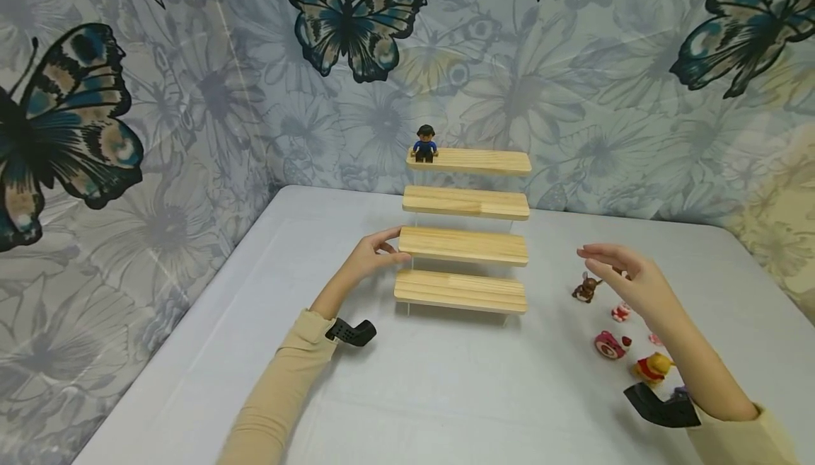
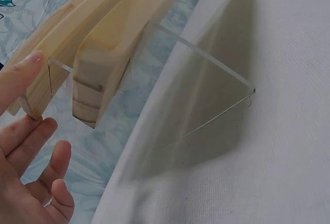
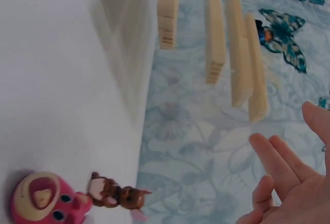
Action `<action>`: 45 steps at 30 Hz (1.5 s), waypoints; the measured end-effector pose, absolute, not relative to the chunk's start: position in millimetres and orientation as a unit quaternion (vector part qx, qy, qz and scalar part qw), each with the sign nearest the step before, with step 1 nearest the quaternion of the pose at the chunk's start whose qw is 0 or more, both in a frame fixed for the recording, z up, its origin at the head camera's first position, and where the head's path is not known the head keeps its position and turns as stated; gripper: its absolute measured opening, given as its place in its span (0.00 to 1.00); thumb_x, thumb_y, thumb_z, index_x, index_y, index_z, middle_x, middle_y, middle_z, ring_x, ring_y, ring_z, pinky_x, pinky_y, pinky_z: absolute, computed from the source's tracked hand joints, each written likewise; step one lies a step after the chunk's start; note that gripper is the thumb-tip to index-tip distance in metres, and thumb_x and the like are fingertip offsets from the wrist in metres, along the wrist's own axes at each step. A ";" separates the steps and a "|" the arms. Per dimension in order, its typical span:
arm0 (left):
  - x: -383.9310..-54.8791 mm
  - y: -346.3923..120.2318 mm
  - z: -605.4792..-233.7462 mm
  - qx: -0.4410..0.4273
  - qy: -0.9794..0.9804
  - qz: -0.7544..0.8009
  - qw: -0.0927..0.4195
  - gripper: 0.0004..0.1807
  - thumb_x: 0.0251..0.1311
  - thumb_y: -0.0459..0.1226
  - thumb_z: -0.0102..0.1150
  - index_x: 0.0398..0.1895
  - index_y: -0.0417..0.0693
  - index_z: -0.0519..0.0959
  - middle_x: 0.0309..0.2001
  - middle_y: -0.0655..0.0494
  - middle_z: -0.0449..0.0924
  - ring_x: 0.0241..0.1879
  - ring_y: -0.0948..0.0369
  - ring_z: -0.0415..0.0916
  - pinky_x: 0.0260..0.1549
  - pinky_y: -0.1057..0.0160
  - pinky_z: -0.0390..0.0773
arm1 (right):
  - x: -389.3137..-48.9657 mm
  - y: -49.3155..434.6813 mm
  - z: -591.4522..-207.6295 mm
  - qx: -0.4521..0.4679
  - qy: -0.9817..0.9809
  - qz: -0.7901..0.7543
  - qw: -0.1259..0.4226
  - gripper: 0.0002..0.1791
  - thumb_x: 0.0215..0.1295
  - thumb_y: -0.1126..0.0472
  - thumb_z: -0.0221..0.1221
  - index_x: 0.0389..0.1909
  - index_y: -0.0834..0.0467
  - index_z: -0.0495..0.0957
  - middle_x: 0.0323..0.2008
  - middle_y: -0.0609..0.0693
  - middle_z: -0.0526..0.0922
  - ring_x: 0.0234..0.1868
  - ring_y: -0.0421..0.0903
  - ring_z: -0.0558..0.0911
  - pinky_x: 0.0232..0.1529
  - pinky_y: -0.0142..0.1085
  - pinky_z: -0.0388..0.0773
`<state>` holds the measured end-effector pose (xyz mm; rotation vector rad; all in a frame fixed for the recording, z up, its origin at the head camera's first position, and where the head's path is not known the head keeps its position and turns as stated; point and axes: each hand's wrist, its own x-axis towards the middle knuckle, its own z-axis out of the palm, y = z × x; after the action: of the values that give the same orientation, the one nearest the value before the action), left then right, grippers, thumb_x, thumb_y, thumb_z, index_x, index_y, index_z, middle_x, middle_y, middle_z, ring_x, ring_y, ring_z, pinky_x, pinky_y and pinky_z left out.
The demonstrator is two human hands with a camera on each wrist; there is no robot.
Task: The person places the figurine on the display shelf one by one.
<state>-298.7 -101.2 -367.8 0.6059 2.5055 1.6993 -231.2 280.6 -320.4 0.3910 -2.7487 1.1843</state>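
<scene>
A four-step wooden display stand (image 1: 463, 245) on clear supports stands on the white table. My left hand (image 1: 372, 256) pinches the left end of its second step from the bottom; in the left wrist view the thumb (image 2: 31, 66) and forefinger lie on opposite edges of that board. On the left end of the top step stands a toy figure (image 1: 424, 144) with a blue top and dark hat. My right hand (image 1: 630, 277) hovers over the right of the table, fingers extended, holding nothing. Below it is a brown animal figurine (image 1: 584, 288), also visible in the right wrist view (image 3: 116, 193).
Near my right forearm lie a pink bear figurine (image 1: 610, 345), a small red-and-white figurine (image 1: 620, 312) and a yellow bear figurine (image 1: 653, 368) in red. My arm partly covers other small pieces. A butterfly-patterned cloth (image 1: 356, 118) hangs behind the white table (image 1: 458, 394).
</scene>
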 end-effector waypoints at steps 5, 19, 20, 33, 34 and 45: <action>-307.5 -104.6 -378.1 0.191 0.811 0.552 0.033 0.33 0.39 0.46 0.57 0.53 0.54 0.60 0.44 0.59 0.65 0.34 0.59 0.66 0.27 0.61 0.66 | -222.8 287.8 -327.0 0.109 -0.917 0.375 0.075 0.18 0.55 0.51 0.45 0.48 0.50 0.64 0.43 0.49 0.68 0.39 0.37 0.63 0.32 0.43 0.61; -317.8 -104.3 -394.8 0.192 0.811 0.551 0.028 0.34 0.37 0.51 0.56 0.52 0.60 0.60 0.47 0.65 0.62 0.35 0.60 0.66 0.27 0.58 0.66 | -216.3 324.6 -359.5 0.091 -0.957 0.276 0.016 0.24 0.48 0.46 0.50 0.43 0.58 0.68 0.39 0.57 0.71 0.37 0.55 0.66 0.26 0.48 0.64; -319.2 -104.2 -397.0 0.195 0.811 0.551 0.025 0.33 0.37 0.51 0.56 0.53 0.59 0.60 0.47 0.63 0.62 0.35 0.60 0.66 0.26 0.59 0.66 | -212.3 321.9 -355.2 0.093 -0.958 0.271 0.013 0.25 0.48 0.46 0.51 0.42 0.61 0.68 0.39 0.60 0.70 0.39 0.57 0.65 0.28 0.49 0.63; -318.9 -105.3 -397.1 0.193 0.809 0.554 0.026 0.34 0.38 0.48 0.57 0.53 0.56 0.60 0.50 0.59 0.60 0.35 0.60 0.66 0.28 0.61 0.66 | -201.9 328.9 -369.9 0.053 -0.978 0.191 -0.063 0.36 0.38 0.38 0.53 0.42 0.64 0.69 0.34 0.57 0.75 0.38 0.60 0.66 0.26 0.57 0.56; -319.1 -105.6 -398.0 0.195 0.809 0.553 0.027 0.34 0.38 0.48 0.57 0.53 0.56 0.60 0.50 0.58 0.59 0.35 0.60 0.66 0.29 0.61 0.66 | -201.8 329.3 -370.5 0.047 -0.979 0.187 -0.073 0.36 0.38 0.38 0.53 0.41 0.64 0.69 0.33 0.56 0.75 0.38 0.61 0.66 0.24 0.60 0.53; -323.3 -105.8 -404.5 0.196 0.810 0.553 0.022 0.33 0.37 0.50 0.57 0.53 0.61 0.60 0.49 0.61 0.60 0.34 0.62 0.65 0.28 0.62 0.66 | -203.5 328.4 -374.6 0.037 -0.977 0.190 -0.091 0.30 0.37 0.40 0.55 0.34 0.62 0.74 0.26 0.50 0.74 0.29 0.50 0.69 0.26 0.57 0.54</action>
<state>-323.3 -105.8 -404.5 0.6060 2.5098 1.7128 -203.5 328.4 -374.6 0.1222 -3.2609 0.6326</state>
